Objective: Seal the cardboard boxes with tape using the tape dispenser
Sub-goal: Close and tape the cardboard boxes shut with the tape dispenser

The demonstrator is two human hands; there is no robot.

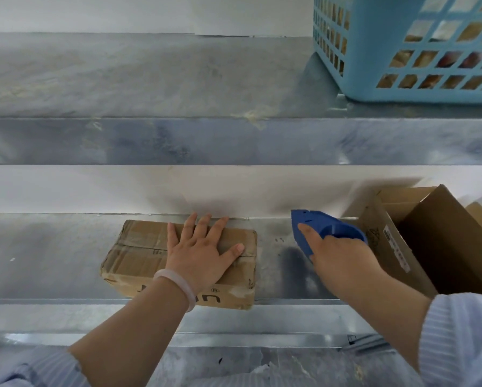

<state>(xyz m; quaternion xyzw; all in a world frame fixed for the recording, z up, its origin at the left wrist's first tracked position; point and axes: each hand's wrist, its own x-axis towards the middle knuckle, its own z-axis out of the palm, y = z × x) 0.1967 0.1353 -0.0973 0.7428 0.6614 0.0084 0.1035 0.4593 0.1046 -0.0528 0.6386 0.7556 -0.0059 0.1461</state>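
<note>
A small, worn cardboard box (pixel 139 255) lies flat on the metal shelf (pixel 52 255), its flaps down and old tape across the top. My left hand (pixel 203 252) presses flat on the right half of its lid, fingers spread. To the right of the box, my right hand (pixel 337 258) grips a blue tape dispenser (pixel 318 227), held just above the shelf and apart from the box. The dispenser's tape roll is hidden by my hand.
A larger open cardboard box (pixel 418 241) lies on its side at the right end of the shelf, close behind the dispenser. A light blue plastic basket (pixel 379 51) stands on the upper shelf at top right. The white wall runs behind.
</note>
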